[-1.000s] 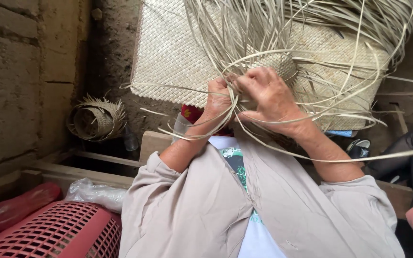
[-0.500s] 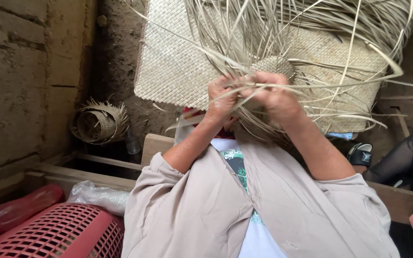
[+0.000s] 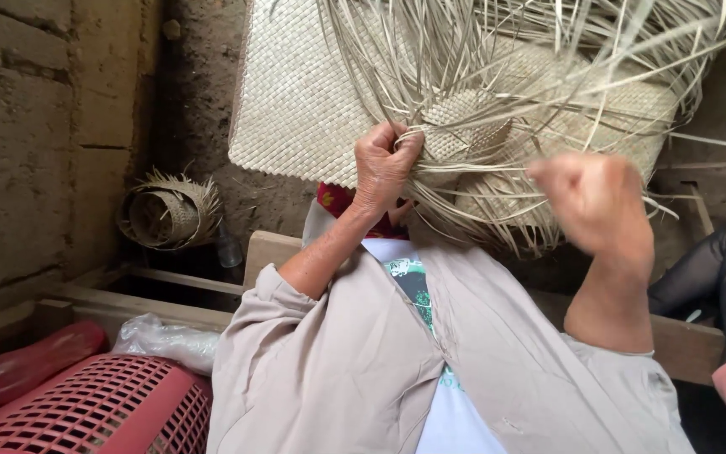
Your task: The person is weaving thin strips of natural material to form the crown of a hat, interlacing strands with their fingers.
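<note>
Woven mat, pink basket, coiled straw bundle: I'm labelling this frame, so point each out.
woven mat (image 3: 296, 101), head view, flat finished weave.
pink basket (image 3: 94, 412), head view, latticed wall.
coiled straw bundle (image 3: 165, 214), head view, outer coil.

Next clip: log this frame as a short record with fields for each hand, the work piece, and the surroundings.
Left hand: left hand fisted around a bunch of loose straw strips, beside the small woven piece
Right hand: right hand closed, blurred, raised clear of the weaving; contents cannot be told
Work piece: pale woven mat behind, strips fanning outward
Left side: unfinished woven ring by the mud wall
Lower left: red plastic basket, clear plastic bag
</note>
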